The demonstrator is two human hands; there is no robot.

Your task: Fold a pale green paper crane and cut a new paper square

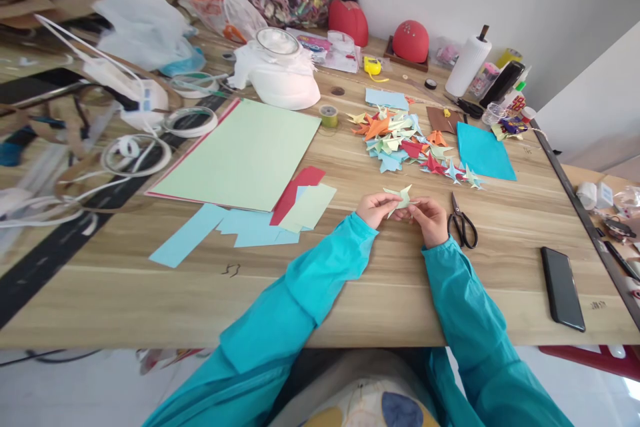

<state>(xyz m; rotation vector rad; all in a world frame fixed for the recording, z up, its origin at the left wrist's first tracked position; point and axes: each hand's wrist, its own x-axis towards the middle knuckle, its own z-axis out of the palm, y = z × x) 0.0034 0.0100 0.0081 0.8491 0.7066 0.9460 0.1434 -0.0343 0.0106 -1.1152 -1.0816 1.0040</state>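
Note:
My left hand and my right hand meet over the wooden table, both pinching a small pale green folded paper figure. The fingers of each hand are closed on its edges. Teal sleeves cover both arms. Black scissors lie just right of my right hand. A pile of several folded paper figures in orange, red, blue and green lies beyond the hands.
A large pale green sheet and blue, red and green paper pieces lie to the left. A teal sheet and a black phone are at the right. Tape rolls, bags and clutter fill the far left and back.

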